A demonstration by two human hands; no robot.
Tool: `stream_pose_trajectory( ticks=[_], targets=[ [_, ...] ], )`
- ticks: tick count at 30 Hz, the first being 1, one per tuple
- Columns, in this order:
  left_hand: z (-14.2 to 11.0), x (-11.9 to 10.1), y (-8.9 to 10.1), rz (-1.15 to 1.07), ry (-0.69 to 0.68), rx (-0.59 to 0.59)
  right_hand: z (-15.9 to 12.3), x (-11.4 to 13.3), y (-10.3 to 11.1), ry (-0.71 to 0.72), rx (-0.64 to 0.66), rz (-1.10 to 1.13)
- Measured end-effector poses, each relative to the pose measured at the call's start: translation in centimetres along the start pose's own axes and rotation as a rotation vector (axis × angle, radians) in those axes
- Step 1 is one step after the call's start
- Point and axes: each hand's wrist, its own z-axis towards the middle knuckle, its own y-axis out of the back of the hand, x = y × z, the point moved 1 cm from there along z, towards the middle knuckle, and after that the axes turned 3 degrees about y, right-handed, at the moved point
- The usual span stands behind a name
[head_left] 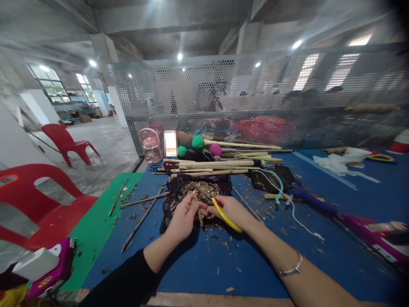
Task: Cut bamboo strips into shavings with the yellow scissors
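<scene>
My left hand pinches a short thin wooden stick that hangs down from its fingers. My right hand is closed round a yellow-handled tool with a red tip, held against the top of the stick. Both hands meet over a dark cloth heaped with wood shavings on the blue table. A silver bracelet circles my right wrist.
Long bamboo sticks and coloured balls lie at the back, beside a pink bottle. Loose sticks rest to the left. White cord and purple tools sit right. Red chairs stand left; a perforated screen backs the table.
</scene>
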Motion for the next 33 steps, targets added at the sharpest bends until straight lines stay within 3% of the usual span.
stream_pose_trajectory(
  ticks=[5,15,21,30,33],
  targets=[
    [0.4,0.3,0.3,-0.072,0.018,-0.08,-0.7,0.9,-0.1,0.008,-0.053,-0.019],
    [0.4,0.6,-0.1,-0.085,0.021,-0.027,-1.1,2.2,-0.9,0.057,-0.101,-0.011],
    [0.1,0.3,0.1,0.003,-0.03,-0.084,-1.0,1.9,-1.7,-0.033,-0.064,-0.057],
    [0.1,0.5,0.4,0.072,-0.038,-0.062,-0.4,0.8,-1.5,0.008,-0.054,-0.06],
    [0.2,0.5,0.3,0.039,-0.049,-0.102,-0.4,0.7,-1.3,-0.006,-0.05,-0.048]
  ],
)
